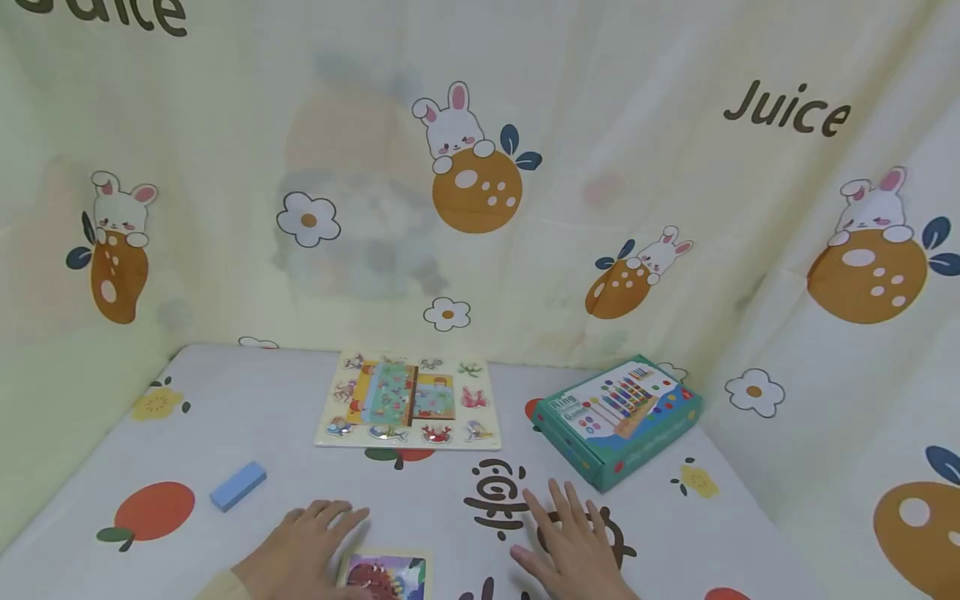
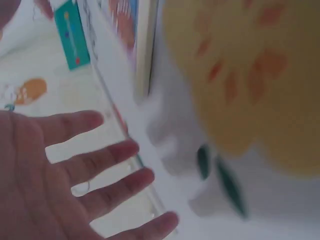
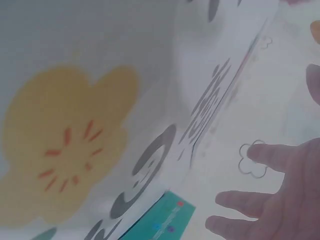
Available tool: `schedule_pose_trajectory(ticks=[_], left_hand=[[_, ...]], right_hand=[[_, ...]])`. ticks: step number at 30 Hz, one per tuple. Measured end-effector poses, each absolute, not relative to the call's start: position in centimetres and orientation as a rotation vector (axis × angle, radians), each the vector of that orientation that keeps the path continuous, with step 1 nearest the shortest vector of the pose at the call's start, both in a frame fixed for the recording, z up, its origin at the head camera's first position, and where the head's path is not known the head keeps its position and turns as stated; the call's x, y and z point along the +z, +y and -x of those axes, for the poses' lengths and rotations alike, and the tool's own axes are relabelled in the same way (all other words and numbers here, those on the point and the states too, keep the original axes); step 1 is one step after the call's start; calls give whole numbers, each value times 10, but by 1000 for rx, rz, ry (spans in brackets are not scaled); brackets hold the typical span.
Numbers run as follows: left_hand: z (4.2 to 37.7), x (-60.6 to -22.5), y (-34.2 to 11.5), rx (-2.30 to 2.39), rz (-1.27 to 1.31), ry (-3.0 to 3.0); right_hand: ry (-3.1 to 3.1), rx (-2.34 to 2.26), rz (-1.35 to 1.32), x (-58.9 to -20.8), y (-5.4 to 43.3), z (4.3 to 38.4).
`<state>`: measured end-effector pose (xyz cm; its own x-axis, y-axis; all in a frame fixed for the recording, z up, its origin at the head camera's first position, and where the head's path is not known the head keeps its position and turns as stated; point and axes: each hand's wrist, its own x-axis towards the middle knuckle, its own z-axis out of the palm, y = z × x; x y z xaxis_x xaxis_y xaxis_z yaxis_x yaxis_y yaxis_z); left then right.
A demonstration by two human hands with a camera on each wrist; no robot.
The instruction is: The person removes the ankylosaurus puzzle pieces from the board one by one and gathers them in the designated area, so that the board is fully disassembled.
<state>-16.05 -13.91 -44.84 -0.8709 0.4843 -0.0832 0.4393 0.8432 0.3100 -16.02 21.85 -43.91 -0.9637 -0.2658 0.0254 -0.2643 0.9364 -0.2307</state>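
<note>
My left hand point(image 1: 303, 550) hovers over the near part of the table beside a small framed picture puzzle point(image 1: 390, 577) in purple and red. In the left wrist view the fingers of this hand point(image 2: 75, 170) are spread and nearly straight, holding nothing; the puzzle's pale edge point(image 2: 145, 55) shows beyond them. My right hand point(image 1: 573, 546) is on the other side of the puzzle, fingers fanned out and nothing in them. The right wrist view shows its straight fingers point(image 3: 250, 200) apart from any object. Part of the puzzle is cut off by the lower picture edge.
A blue block point(image 1: 238, 486) lies left of my left hand. At the back stands a cream board point(image 1: 324, 433) with animal pieces and two colourful panels on it. A green Ring Game box point(image 1: 615, 421) sits at the back right, before a printed curtain point(image 1: 525, 275).
</note>
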Motion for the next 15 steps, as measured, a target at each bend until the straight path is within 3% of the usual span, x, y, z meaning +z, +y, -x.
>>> schedule_pose_trajectory(ticks=[8, 15], left_hand=[[145, -465, -148, 170, -936, 2869], [148, -457, -141, 269, -865, 2808]], right_hand=[[3055, -348, 626, -440, 192, 158], [2988, -187, 892, -436, 150, 158]])
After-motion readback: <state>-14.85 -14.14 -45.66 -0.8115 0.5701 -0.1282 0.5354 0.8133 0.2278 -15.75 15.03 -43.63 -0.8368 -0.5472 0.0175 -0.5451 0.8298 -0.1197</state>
